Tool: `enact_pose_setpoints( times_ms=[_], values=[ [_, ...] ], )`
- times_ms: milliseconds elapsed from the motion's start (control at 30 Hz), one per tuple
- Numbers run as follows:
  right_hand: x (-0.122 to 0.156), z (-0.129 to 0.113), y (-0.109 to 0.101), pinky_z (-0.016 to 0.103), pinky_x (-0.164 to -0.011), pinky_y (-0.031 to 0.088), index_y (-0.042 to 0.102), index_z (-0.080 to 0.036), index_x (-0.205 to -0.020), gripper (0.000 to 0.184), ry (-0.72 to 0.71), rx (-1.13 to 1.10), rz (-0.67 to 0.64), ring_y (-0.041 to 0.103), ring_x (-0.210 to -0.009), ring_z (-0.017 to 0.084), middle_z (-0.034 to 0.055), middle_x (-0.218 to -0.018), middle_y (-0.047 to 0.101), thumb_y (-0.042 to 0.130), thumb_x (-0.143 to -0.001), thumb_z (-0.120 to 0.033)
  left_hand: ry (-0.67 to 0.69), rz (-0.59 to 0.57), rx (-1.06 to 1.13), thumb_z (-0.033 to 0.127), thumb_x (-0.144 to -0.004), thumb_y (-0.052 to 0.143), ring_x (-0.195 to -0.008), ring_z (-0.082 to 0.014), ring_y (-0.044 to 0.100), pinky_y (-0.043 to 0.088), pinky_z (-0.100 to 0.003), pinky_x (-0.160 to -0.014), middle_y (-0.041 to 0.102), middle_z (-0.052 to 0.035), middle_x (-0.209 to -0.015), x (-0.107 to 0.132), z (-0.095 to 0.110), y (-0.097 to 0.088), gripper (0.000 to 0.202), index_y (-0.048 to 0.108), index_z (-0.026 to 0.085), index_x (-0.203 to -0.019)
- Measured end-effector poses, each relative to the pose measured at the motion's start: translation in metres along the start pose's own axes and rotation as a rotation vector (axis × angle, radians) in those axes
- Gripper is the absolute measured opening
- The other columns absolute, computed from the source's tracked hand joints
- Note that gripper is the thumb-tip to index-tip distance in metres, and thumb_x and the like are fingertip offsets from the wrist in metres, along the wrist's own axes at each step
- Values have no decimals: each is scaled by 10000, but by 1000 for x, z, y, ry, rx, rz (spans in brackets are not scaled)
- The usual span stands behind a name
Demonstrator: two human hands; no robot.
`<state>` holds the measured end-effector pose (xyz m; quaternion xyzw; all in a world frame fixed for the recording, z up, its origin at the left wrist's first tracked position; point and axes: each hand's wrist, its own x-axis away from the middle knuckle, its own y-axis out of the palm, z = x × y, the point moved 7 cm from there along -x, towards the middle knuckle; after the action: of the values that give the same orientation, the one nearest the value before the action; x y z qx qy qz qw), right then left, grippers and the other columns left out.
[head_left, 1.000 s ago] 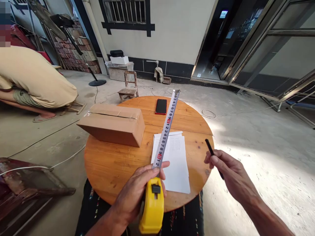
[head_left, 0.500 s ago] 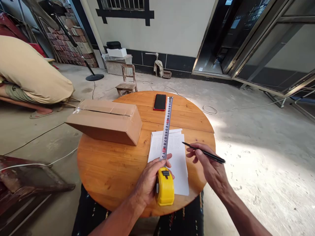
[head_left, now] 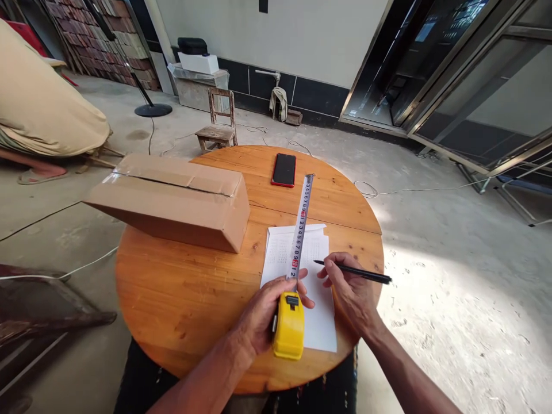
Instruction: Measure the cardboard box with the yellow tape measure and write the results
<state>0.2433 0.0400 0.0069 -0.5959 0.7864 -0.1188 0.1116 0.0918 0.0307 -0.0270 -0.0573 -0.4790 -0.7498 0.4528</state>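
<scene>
My left hand (head_left: 264,310) is wrapped round a yellow tape measure (head_left: 288,333), its thumb near the mouth of the case. The marked blade (head_left: 301,230) sticks out away from me, over the paper. In my right hand (head_left: 351,290) a black pen (head_left: 362,272) is pinched between thumb and fingers, its tip pointing left above the sheets. White sheets of paper (head_left: 318,322) with rows of small print lie on the round wooden table (head_left: 185,305) beneath both hands.
A closed cardboard box (head_left: 181,201) sits on the table's left side. Toward the far edge lies a phone (head_left: 283,170) with a red case. Beyond stand a small wooden chair (head_left: 218,129) and a stand's round base (head_left: 153,110). A person (head_left: 47,109) is at the left.
My right hand with the pen has shifted left, closer to the tape measure. The blade's far end has swung slightly right. The camera's view has tilted down a little.
</scene>
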Motion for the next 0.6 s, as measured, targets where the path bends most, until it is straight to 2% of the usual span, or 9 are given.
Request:
enact_pose_setpoints(
  times_ms=[100, 200, 467, 600],
  values=[
    [-5, 6, 4, 241, -494, 361, 514, -212, -792, 205, 28, 76, -14, 446, -528, 108, -37, -597, 486, 479, -889, -388, -16, -10, -11, 343, -811, 533, -450, -81, 496, 347, -250, -499, 685, -90, -822, 0, 1, -1, 252, 638, 140, -705],
    [-5, 10, 4, 242, -490, 320, 505, -213, -780, 209, 28, 104, 30, 388, -531, 105, -43, -605, 439, 467, -891, -386, -21, -30, -10, 342, -810, 533, -472, -89, 500, 349, -247, -500, 690, -98, -857, 2, 1, 0, 247, 639, 144, -705],
    [-3, 14, 6, 252, -522, 340, 521, -207, -792, 203, -29, 192, 70, 399, -565, 119, -28, -632, 455, 440, -899, -360, -6, -26, -59, 351, -810, 534, -512, -91, 515, 355, -235, -511, 685, -92, -947, 3, 2, 2, 258, 652, 147, -707],
    [-2, 10, 7, 253, -542, 350, 528, -207, -790, 192, -59, 247, 71, 415, -585, 122, -19, -654, 482, 437, -900, -336, 0, -33, -54, 343, -803, 539, -497, -83, 508, 347, -236, -515, 688, -82, -928, 3, 3, 2, 252, 651, 147, -691]
  ],
)
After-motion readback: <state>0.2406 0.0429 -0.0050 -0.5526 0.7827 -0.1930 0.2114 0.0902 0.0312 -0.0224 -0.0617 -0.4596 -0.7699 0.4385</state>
